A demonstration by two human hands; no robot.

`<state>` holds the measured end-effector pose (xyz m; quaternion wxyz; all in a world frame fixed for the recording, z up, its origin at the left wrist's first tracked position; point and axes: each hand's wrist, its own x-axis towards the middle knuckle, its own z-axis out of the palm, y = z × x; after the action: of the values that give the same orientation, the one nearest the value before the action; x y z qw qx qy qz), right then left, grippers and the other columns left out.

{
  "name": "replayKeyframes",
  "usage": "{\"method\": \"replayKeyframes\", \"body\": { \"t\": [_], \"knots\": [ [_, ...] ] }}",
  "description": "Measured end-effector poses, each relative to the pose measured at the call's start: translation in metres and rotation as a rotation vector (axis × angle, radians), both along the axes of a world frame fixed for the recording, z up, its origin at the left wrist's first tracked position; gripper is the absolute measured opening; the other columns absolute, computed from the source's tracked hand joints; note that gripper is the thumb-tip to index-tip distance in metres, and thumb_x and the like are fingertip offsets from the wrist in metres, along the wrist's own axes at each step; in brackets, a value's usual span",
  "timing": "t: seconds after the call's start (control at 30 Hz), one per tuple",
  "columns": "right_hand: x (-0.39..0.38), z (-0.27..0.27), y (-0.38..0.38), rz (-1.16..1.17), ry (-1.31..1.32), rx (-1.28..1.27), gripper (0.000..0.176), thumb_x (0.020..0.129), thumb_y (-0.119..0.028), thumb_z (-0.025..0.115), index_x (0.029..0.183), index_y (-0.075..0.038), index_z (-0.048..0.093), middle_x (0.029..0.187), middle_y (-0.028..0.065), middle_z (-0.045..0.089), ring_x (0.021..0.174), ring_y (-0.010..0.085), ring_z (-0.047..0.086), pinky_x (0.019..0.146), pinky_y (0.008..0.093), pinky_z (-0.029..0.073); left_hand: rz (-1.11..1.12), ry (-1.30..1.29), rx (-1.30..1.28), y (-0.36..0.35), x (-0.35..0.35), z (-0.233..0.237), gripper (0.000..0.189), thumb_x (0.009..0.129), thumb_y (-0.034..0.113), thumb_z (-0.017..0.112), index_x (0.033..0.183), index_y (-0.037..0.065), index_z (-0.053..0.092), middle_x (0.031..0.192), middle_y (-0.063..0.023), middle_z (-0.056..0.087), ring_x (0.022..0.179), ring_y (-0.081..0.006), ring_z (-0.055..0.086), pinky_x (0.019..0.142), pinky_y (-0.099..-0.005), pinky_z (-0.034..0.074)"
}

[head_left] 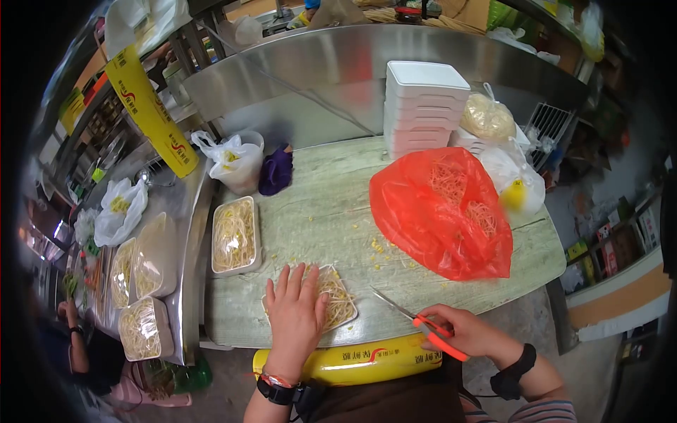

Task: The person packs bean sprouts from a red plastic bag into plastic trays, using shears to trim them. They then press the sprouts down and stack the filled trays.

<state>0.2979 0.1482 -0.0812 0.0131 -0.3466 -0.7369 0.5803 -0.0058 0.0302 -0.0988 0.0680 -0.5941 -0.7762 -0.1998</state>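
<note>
My left hand (295, 316) lies flat with fingers stretched out on a tray of bean sprouts (338, 299) near the table's front edge. The palm and fingers hide much of that tray. To the right, my right hand (465, 330) is closed around the orange handles of a pair of scissors (438, 340), whose blades point left toward the tray. A yellow roll of cling film (367, 361) lies along the front edge, below both hands. Another wrapped tray of bean sprouts (235, 234) sits on the table behind my left hand.
A red plastic bag (441, 211) with sprouts spreads over the table's right side. Behind it stand stacked white trays (423, 106). A white tub (243, 162) and purple cloth (276, 170) are back left. More packed trays (144, 328) rest on the steel counter. Another person's hand (68, 311) shows far left.
</note>
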Motion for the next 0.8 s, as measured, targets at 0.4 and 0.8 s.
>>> {"method": "replayKeyframes", "body": {
  "t": [0.4,0.8],
  "knots": [
    [-0.048,0.005,-0.006,-0.090,0.040,-0.410,0.050,0.095,-0.035,0.077,0.129,-0.002,0.060,0.079,-0.0008,0.066,0.069,0.0037,0.054,0.060,0.0221,0.041,0.009,-0.041,-0.022,0.005,-0.003,-0.024,0.035,0.098,0.026,0.062,0.129,0.012,0.067,0.134,-0.0143,0.064,0.127,-0.0364,0.057,0.111,-0.0574,0.039],
    [-0.042,0.005,-0.009,-0.278,0.083,-0.605,0.051,0.096,-0.037,0.075,0.130,-0.003,0.058,0.077,0.0021,0.063,0.062,0.0076,0.058,0.056,0.0227,0.046,0.010,-0.058,0.014,0.005,-0.002,-0.025,0.035,0.097,0.026,0.063,0.128,0.011,0.068,0.132,-0.0149,0.064,0.125,-0.0371,0.058,0.110,-0.0571,0.039]
  ]
}}
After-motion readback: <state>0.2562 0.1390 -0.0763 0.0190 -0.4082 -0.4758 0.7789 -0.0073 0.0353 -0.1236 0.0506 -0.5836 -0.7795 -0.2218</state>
